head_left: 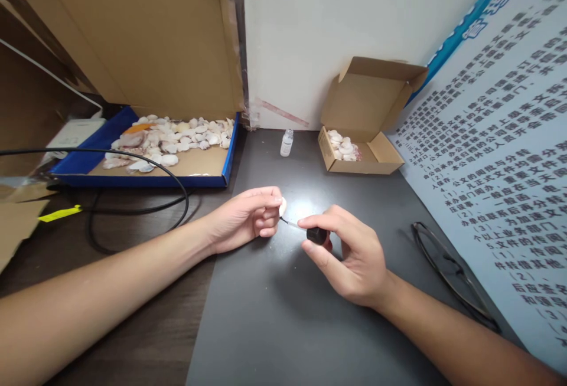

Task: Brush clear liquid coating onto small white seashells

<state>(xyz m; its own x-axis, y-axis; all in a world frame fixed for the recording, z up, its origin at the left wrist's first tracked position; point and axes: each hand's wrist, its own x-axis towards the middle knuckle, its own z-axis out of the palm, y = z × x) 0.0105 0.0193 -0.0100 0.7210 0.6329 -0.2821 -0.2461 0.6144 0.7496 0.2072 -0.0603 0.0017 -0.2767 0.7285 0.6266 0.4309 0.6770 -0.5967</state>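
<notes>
Over the dark grey mat (248, 315), my left hand (248, 218) pinches a small white seashell (283, 206) between thumb and fingers. My right hand (348, 253) is closed around the black cap of a brush applicator (316, 235). A thin pale stem runs left from that cap, and its dark tip meets or nearly meets the shell's lower edge. Behind both hands a small clear glass bottle (286, 143) with a whitish label stands upright on the mat, its neck uncapped.
At the left, a blue-edged box (195, 182) holds many seashells. An open small cardboard box (363, 166) with shells stands at back right. A black cable (182, 197) loops on the left, and glasses (452, 274) lie by the printed sheet (500, 156).
</notes>
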